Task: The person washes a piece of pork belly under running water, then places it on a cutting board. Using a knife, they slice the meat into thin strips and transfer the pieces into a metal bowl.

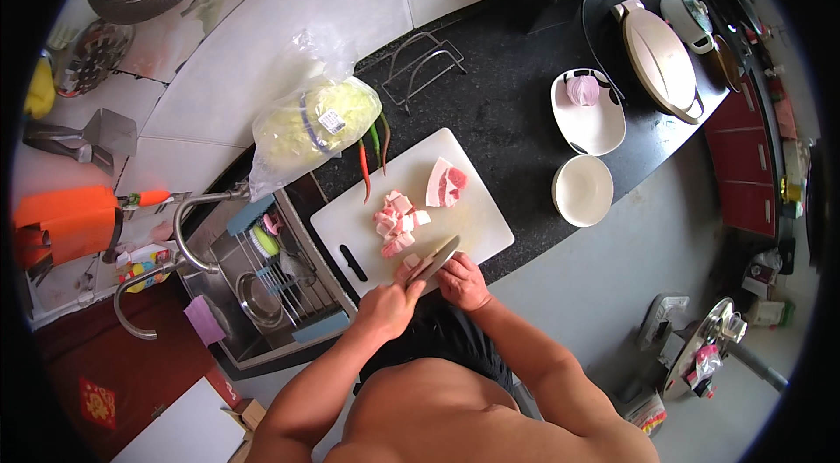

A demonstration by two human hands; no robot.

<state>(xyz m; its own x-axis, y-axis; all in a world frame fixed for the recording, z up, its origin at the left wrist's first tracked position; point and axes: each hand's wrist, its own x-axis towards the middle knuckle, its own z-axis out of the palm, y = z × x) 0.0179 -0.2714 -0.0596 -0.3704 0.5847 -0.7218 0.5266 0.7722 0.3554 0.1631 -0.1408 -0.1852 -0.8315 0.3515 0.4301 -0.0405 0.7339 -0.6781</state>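
My left hand (388,307) grips the handle of a kitchen knife (438,257), its blade slanting up to the right over the white cutting board (482,220). Close against the blade's right side, my right hand (462,280) has its fingers curled down on a piece of pork, mostly hidden under them. A cut bit of pork (411,260) shows left of the blade. Farther up the board lie a heap of pork chunks (397,221) and a larger slab of fatty pork (447,183). A red chili (364,172) overlaps the board's upper left edge.
Left of the board is a sink (230,332) with a drying rack (308,292) and curved faucet (187,220). Bagged cabbage (318,118) and a wire stand (423,69) lie beyond. To the right are a bowl (583,191), a dish (587,128) holding a purple onion (583,91), and a lidded pan (659,59).
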